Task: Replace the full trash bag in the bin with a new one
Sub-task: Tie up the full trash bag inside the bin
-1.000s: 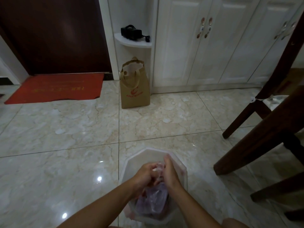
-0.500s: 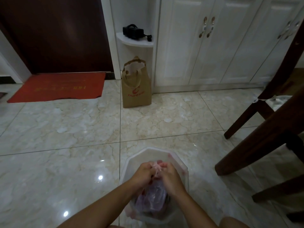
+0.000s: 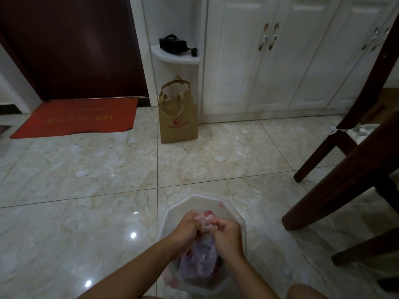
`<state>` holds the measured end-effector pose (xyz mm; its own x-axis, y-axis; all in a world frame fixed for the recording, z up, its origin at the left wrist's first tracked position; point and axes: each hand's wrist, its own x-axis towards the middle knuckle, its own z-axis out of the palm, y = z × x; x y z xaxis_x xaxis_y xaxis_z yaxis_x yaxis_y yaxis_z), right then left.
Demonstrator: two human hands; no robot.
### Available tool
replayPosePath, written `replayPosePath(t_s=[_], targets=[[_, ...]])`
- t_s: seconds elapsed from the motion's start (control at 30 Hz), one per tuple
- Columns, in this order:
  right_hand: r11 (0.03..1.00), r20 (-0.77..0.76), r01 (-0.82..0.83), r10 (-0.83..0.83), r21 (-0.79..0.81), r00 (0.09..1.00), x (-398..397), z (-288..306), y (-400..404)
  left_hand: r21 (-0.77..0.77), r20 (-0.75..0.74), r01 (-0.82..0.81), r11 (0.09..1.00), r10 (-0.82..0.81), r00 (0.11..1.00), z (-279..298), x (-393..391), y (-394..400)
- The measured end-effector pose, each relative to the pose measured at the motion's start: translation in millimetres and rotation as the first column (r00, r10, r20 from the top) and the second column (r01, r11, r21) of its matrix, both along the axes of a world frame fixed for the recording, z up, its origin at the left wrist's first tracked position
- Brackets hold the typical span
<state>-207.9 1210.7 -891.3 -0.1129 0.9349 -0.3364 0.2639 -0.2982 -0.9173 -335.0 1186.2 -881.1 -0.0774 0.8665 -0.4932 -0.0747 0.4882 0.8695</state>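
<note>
Two hands meet over the white bin (image 3: pixel 234 214) on the shiny floor (image 3: pixel 86 190): the left hand (image 3: pixel 188 225) and the right hand (image 3: pixel 227 233) both squeeze the bunched top of the clear trash bag (image 3: pixel 199 258). It sits inside the bin. Far behind stands a brown paper bag (image 3: pixel 178 118).

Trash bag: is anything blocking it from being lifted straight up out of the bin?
Nothing visible. Both the left hand and right hand grip the trash bag at its gathered neck, above the open-topped bin.
</note>
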Motion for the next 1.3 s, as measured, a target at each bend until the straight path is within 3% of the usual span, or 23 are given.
replayPosePath(t_s=[0.3,0.47,0.57,0.73,0.8,0.97,1.03,1.13,1.3], targets=[[0.998,0.001,-0.057,0.057,0.019,0.998,-0.9,-12.8,0.4,0.061,-0.055,0.0,0.998,0.003,0.999,18.0,11.0,-2.7],[0.982,-0.218,-0.169,0.147,-0.087,0.965,2.9,-7.2,-1.0,0.141,-0.101,0.04,0.989,-0.026,0.995,27.7,13.2,-3.0],[0.98,-0.14,-0.196,0.189,-0.037,0.972,3.9,-10.7,-2.5,0.114,-0.156,-0.02,0.993,0.037,0.987,26.3,13.6,-3.7],[0.99,0.102,-0.112,0.103,0.088,0.989,-5.9,-10.2,-6.1,0.106,-0.209,0.01,0.994,0.012,0.978,31.3,17.3,-5.8],[0.991,0.091,-0.099,0.091,0.09,0.992,-9.1,-10.5,-8.4,0.124,-0.233,0.032,0.992,-0.002,0.973,29.8,16.6,-4.8],[0.993,-0.172,-0.098,0.084,-0.071,0.981,-9.8,-6.9,-6.8,0.081,-0.196,-0.093,0.992,0.107,0.975,16.9,13.2,-1.8],[0.992,-0.151,-0.109,0.098,-0.064,0.984,-5.1,-6.5,-4.3,0.05,-0.18,-0.089,0.995,0.097,0.979,17.1,13.0,-0.3],[0.982,-0.04,-0.165,0.169,0.095,0.985,-3.4,-9.1,-4.9,0.038,-0.195,-0.038,0.999,0.045,0.98,24.0,14.6,-1.3],[0.984,0.036,-0.082,0.077,0.159,0.996,-5.1,-14.9,-7.6,0.052,-0.186,-0.088,0.995,0.096,0.978,22.5,19.1,0.4]])
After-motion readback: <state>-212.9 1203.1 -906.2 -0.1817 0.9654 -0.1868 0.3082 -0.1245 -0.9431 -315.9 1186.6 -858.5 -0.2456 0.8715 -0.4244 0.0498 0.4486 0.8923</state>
